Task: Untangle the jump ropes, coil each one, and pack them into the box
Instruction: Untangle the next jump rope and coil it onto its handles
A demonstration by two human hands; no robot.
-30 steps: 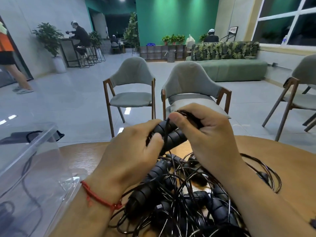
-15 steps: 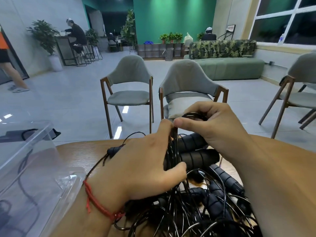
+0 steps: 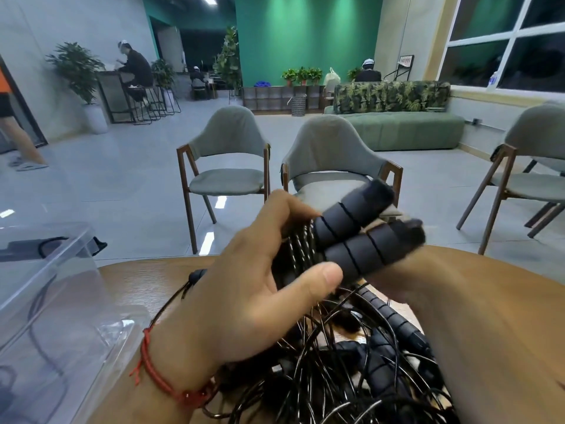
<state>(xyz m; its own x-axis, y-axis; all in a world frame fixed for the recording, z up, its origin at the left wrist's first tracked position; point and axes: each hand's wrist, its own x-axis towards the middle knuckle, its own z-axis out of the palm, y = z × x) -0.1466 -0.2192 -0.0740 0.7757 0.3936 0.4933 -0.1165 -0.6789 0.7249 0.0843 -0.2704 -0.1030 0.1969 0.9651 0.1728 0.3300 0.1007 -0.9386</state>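
Centrally, left hand [image 3: 244,304] gripping coiled jump rope [image 3: 298,250], black handles [image 3: 351,220], clear box [image 3: 46,301]

The table [image 3: 146,283] is filling the near ground. A tangled pile of jump ropes [image 3: 351,371] is lying on the table's near middle. Above the table's middle, over that pile, the left hand [image 3: 244,301] is gripping a coiled jump rope [image 3: 299,249]. Its two handles [image 3: 367,249] are lying side by side, pointing toward the table's far right. The right hand [image 3: 406,280] is hovering over the table's right half, just beside those handles, too blurred to read. The box [image 3: 55,289] is sitting at the table's left edge, with cords lying inside it. Two chairs [image 3: 226,166] are standing side by side just beyond the table's far edge. A third chair [image 3: 532,172] is standing off the table's far right. A sofa [image 3: 397,133] is sitting well behind the table, past the chairs.
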